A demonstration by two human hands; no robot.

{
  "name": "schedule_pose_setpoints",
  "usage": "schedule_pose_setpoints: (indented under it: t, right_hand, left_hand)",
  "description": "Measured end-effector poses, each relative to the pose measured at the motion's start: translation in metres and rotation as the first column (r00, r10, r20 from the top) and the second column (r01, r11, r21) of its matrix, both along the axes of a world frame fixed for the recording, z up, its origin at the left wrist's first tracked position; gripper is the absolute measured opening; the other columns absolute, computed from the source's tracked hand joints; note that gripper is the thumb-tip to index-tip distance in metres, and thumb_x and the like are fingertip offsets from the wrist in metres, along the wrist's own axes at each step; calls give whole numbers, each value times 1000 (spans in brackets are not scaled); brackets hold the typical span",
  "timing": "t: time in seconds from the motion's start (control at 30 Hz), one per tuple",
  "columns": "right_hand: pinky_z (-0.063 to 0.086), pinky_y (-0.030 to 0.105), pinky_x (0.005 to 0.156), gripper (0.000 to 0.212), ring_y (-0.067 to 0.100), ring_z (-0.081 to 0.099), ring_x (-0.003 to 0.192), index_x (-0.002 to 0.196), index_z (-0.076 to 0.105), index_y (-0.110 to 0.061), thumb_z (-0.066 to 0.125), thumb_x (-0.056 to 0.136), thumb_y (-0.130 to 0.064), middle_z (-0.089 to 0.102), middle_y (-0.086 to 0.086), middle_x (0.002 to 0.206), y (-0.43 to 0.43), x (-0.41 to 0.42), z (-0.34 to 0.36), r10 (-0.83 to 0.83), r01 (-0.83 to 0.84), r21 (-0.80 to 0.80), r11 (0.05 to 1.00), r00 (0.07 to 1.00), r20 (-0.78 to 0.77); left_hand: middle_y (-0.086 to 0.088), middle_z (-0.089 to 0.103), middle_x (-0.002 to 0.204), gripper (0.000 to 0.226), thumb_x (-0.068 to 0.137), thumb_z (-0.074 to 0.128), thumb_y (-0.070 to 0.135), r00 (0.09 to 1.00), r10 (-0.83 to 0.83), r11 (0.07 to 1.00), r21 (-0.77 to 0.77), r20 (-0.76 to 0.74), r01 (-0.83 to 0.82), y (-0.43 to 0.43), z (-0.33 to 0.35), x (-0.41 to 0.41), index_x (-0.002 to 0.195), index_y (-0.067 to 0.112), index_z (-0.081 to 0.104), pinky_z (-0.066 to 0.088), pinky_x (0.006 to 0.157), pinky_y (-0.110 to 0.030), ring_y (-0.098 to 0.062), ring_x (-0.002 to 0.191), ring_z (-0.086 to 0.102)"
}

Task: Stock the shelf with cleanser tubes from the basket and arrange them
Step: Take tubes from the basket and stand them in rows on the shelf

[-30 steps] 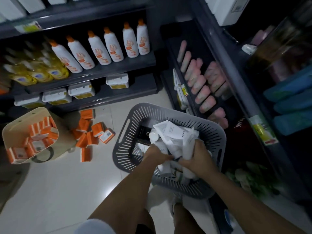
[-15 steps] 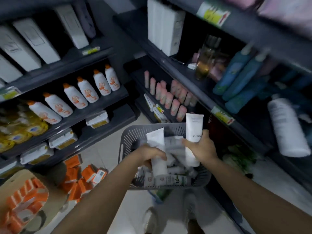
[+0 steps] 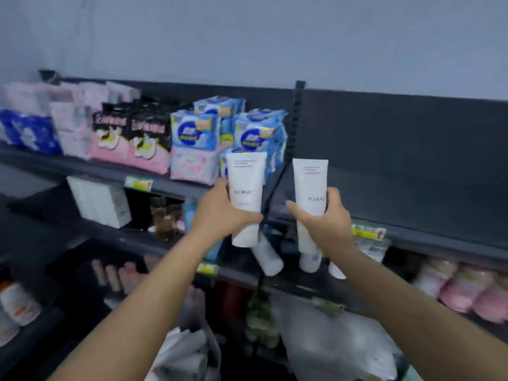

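Observation:
My left hand (image 3: 222,213) grips a white cleanser tube (image 3: 245,182) marked FLORAL, held upright with its cap down. A second white tube (image 3: 310,185) with the same marking stands upright in the grip of my right hand (image 3: 324,224). Both tubes are raised in front of the dark top shelf (image 3: 412,237), at the post (image 3: 295,127) between its two bays. The bay to the right of the post looks bare. Below the hands, other white tube ends (image 3: 268,257) show, partly hidden. The basket is out of view.
Packs of pads in blue, pink and black (image 3: 148,138) fill the top shelf's left bay. White boxes (image 3: 100,200) and bottles sit one shelf lower. Pink jars (image 3: 467,287) stand at the lower right. A plastic bag (image 3: 338,345) lies near the floor.
Both hands took tubes out of the grey basket and lifted them up to the top shelf. My view swung from the floor and basket up to the upper shelves.

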State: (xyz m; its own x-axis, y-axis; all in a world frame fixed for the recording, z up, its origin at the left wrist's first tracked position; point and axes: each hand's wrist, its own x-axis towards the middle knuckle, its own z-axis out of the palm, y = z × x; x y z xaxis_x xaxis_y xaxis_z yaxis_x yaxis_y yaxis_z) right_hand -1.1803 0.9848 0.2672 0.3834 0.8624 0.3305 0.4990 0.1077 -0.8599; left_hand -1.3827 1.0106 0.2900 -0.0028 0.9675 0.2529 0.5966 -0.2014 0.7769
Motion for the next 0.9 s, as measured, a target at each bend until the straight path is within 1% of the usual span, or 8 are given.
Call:
schedule_pose_setpoints:
  t: [0.13, 0.23, 0.33, 0.43, 0.53, 0.63, 0.77, 0.9]
  right_hand:
    - [44, 22, 61, 54, -1, 58, 83, 107, 47, -26, 76, 71, -53, 58, -22, 92, -59, 115, 42, -139, 141, 98, 985, 990, -29]
    - [47, 29, 70, 56, 9, 61, 86, 105, 47, -26, 76, 69, -56, 62, -17, 94, -107, 199, 61, -262, 259, 139, 956, 965, -2]
    - [42, 26, 71, 57, 13, 59, 88, 109, 46, -23, 77, 70, -53, 61, -13, 95, -151, 278, 71, -354, 347, 170, 923, 935, 12]
    - [43, 27, 76, 58, 15, 59, 91, 110, 45, -23, 78, 71, -50, 60, -10, 98, -184, 347, 76, -432, 425, 199, 883, 902, -11]
    - [48, 33, 82, 67, 17, 59, 96, 118, 44, -23, 78, 69, -52, 59, -9, 103, -205, 406, 79, -506, 506, 205, 838, 861, -59]
    - [50, 37, 86, 67, 20, 60, 100, 116, 44, -22, 81, 67, -49, 60, -6, 108, -219, 459, 77, -574, 584, 198, 787, 811, -113]
    - [50, 45, 92, 68, 21, 60, 102, 115, 43, -22, 85, 65, -41, 60, -5, 111, -229, 522, 69, -631, 656, 179, 733, 755, -178]
    - [52, 42, 84, 69, 21, 57, 94, 110, 41, -21, 87, 62, -39, 56, -6, 101, -226, 575, 58, -690, 713, 144, 687, 701, -180]
  left_hand:
    - [7, 60, 96, 73, 53, 92, 34, 986, -133, 985, 128, 105, 119, -24, 43, 116, 110, 15, 51, 43, 72, -28, -13, 84, 57]
    - [10, 62, 93, 69, 54, 91, 34, 955, -239, 964, 158, 174, 213, -47, 57, 202, 107, 18, 50, 44, 65, -26, -7, 80, 59]
    - [15, 60, 92, 64, 58, 90, 31, 908, -353, 933, 160, 225, 323, -72, 62, 286, 106, 21, 48, 44, 60, -20, 3, 79, 57]
    - [15, 59, 93, 66, 59, 90, 29, 863, -433, 900, 181, 261, 397, -97, 68, 358, 108, 19, 47, 45, 61, -20, 3, 80, 57]
    - [11, 61, 96, 71, 57, 91, 30, 842, -485, 873, 178, 234, 453, -111, 75, 423, 110, 17, 46, 51, 68, -25, -4, 86, 61]
    - [6, 61, 106, 77, 54, 91, 35, 827, -541, 838, 177, 153, 516, -112, 80, 485, 110, 16, 42, 55, 80, -38, -15, 97, 62]
    - [2, 56, 108, 80, 54, 90, 39, 797, -603, 788, 184, 35, 588, -101, 81, 567, 108, 14, 37, 54, 75, -39, -19, 98, 57]
    - [0, 57, 107, 80, 54, 90, 38, 760, -650, 748, 152, -28, 646, -77, 67, 648, 107, 13, 35, 54, 73, -40, -21, 96, 58]
